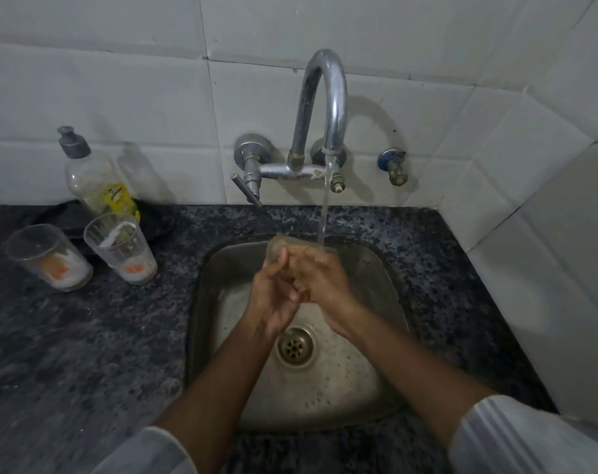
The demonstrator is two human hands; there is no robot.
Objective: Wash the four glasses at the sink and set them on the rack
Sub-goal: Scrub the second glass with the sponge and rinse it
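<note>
Over the steel sink (376, 381) I hold a clear glass (280, 247) under the running water from the tap (328, 107). My left hand (273, 295) and my right hand (320, 283) are both wrapped around it, and most of the glass is hidden by my fingers. Two more clear glasses with orange marks stand on the dark counter to the left: one at the far left (48, 256), one nearer the sink (121, 248). Both have whitish residue inside. No rack is in view.
A dish soap bottle (95, 179) with a grey cap stands against the tiled wall behind the two glasses, next to a dark flat object (160, 224). A small valve (395, 165) sticks out of the wall right of the tap. The speckled granite counter (85, 354) surrounds the sink.
</note>
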